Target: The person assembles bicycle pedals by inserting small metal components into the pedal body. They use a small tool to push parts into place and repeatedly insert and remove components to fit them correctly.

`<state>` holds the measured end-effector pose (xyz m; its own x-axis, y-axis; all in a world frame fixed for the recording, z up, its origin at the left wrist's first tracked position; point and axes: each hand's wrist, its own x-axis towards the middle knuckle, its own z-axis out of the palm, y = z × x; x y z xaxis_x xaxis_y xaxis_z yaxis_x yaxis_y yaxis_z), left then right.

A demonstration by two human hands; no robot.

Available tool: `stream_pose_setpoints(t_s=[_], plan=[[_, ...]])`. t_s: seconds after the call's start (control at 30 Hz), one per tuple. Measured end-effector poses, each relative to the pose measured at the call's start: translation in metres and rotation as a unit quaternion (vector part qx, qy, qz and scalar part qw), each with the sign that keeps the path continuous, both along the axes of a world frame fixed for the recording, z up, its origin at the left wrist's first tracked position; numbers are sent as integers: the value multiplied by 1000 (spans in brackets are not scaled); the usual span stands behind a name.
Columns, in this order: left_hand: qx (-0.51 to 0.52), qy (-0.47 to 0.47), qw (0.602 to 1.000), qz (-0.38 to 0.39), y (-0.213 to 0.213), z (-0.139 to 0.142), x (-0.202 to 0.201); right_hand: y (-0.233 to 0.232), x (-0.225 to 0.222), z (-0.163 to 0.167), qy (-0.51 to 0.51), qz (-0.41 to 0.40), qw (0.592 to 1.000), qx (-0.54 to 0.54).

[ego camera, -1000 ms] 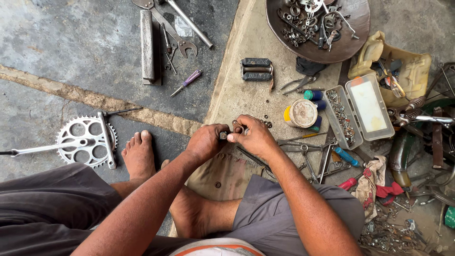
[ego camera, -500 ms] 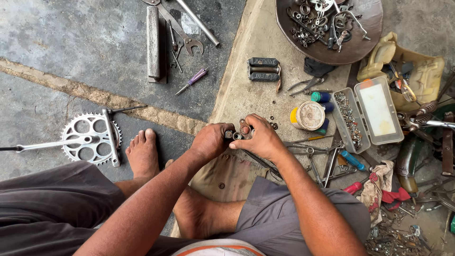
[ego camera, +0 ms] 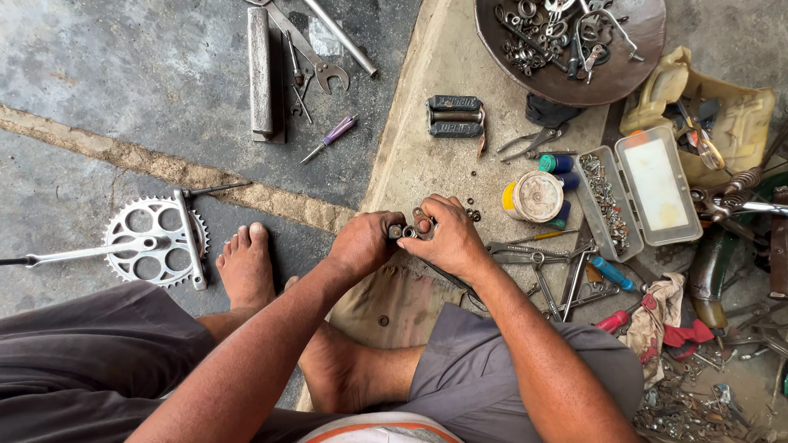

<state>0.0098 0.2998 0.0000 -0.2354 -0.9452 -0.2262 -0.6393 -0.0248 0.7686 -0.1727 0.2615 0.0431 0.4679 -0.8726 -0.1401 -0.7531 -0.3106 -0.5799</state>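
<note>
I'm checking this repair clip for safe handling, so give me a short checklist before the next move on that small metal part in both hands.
1. Both hands on the part: ok. Left hand and right hand pinch the small metal part between them.
2. Part seen clearly: cannot tell, fingers cover most of it.
3. Loose nuts close by: ok, on the cloth beside the right hand.
4. Parts box open: ok, lid laid back.
5. Bare foot away from the chainring crank: not ok, they lie close.
</note>
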Motion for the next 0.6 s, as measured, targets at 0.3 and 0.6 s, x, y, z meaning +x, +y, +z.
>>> stream_pose_setpoints(t_s=[0.3, 0.6], plan=[[-12, 21, 1000, 15, 1, -4, 0, 11, -3, 23, 30, 88, 982, -164], [16, 0, 1000, 12, -2, -9, -6, 9, -10, 28, 64, 169, 973, -146]])
